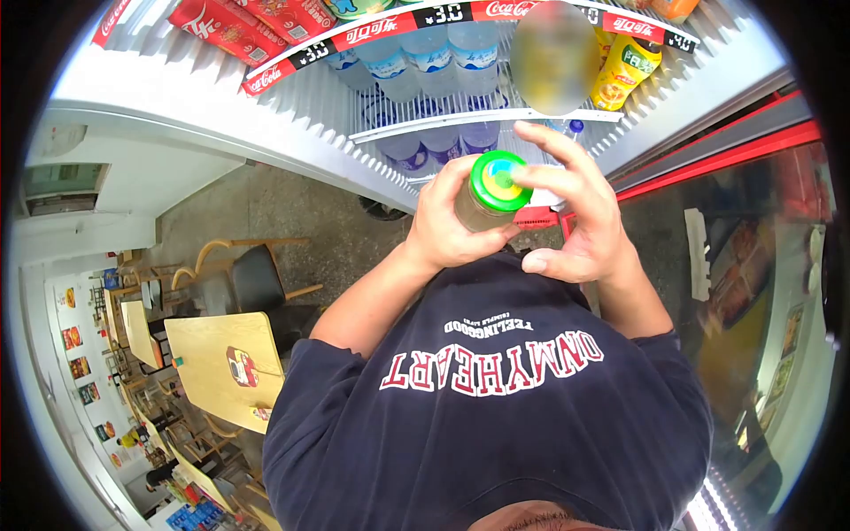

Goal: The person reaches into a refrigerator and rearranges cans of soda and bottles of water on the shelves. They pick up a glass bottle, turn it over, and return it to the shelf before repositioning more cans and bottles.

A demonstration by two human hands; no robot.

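My left hand is wrapped round a bottle with a wide bright green cap, tilted so that its top faces me. A round blue and yellow mark shows on the cap, and most of the bottle's body is hidden by my fingers. Close on the right is my right hand, its fingers apart and the thumb held away. One of its fingertips reaches over the cap's edge; whether it touches cannot be told. Both hands are in front of an open drinks fridge.
Water bottles line a fridge shelf, with purple-labelled bottles below. Red drink packs and a yellow bottle stand higher up. The red-edged glass door is swung open at right. Wooden tables and a chair stand at left.
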